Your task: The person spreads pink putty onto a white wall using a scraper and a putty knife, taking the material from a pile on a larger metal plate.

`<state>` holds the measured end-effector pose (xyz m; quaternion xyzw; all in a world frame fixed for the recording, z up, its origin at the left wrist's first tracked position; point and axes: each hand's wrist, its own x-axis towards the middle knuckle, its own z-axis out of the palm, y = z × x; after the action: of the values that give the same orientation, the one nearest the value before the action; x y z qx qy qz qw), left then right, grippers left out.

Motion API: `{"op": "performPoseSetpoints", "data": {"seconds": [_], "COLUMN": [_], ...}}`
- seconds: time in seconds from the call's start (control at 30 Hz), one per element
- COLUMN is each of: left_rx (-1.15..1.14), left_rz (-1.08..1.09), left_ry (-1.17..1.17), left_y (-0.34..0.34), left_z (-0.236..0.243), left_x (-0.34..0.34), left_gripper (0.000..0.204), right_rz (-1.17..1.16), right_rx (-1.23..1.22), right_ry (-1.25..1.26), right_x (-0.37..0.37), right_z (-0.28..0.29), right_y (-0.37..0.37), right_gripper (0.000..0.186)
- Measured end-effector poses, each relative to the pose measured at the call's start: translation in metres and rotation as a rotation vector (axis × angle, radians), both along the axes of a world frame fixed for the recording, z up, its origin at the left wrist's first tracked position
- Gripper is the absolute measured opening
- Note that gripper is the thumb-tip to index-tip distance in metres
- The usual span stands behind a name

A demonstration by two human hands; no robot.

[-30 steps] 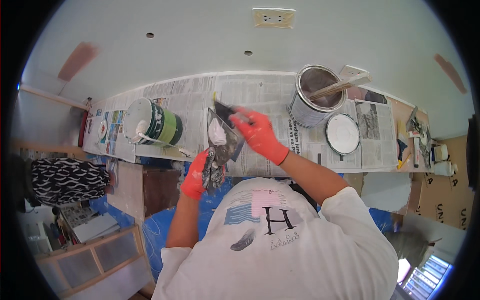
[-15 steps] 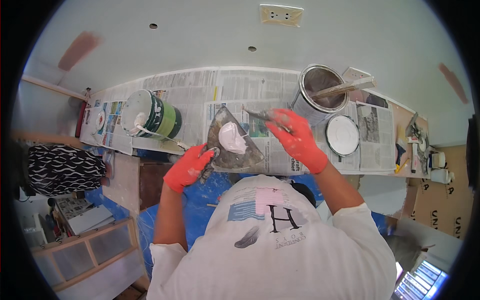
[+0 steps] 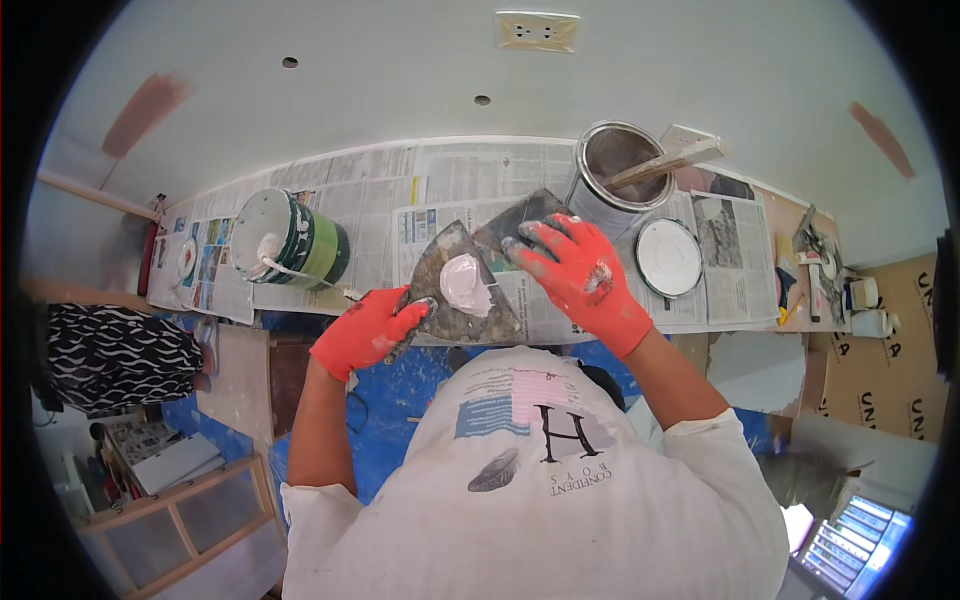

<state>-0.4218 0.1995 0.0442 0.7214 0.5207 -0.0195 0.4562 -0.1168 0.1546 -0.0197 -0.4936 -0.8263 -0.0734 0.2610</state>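
Note:
My left hand [image 3: 362, 335], in an orange-red glove, is closed on the lower left side of a fan-shaped putty board [image 3: 432, 262] with a stained grey face. A thick mound of pale pinkish-white putty [image 3: 464, 284] lies on its middle. My right hand [image 3: 590, 280], gloved alike with grey-smeared fingertips, grips a dark flat scraper [image 3: 520, 217]. The scraper's broad face shows, close to the board's upper right edge; whether they touch I cannot tell. Its handle is hidden under my fingers.
Newspaper [image 3: 375, 185] covers the bench along the wall. On it stand a green-and-white bucket [image 3: 328, 248], an open metal can [image 3: 600, 200] with a wooden stick [image 3: 668, 167] across it, and a round white lid [image 3: 668, 258]. Tools [image 3: 818, 262] lie right. A person [image 3: 125, 355] in patterned clothing is left.
The scraper has turned from nearly edge-on to showing its broad face. My right hand has tilted over it, lower and nearer. The board and putty look much the same, while the whole view shifted slightly.

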Motion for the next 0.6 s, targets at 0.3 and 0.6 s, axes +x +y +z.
{"op": "performPoseSetpoints", "data": {"seconds": [0.3, 0.6], "left_rx": [0.159, 0.28], "left_rz": [0.155, 0.07], "left_ry": [-0.081, -0.308], "left_y": [0.014, 0.018], "left_z": [-0.086, -0.29], "left_x": [-0.039, -0.011], "left_gripper": [0.055, 0.046], "right_rz": [-0.343, -0.492], "right_rx": [-0.494, -0.961], "right_ry": [0.744, 0.814], "right_x": [0.03, 0.069], "right_z": [-0.054, -0.17], "right_y": [-0.011, -0.016], "right_gripper": [0.034, 0.051]}}
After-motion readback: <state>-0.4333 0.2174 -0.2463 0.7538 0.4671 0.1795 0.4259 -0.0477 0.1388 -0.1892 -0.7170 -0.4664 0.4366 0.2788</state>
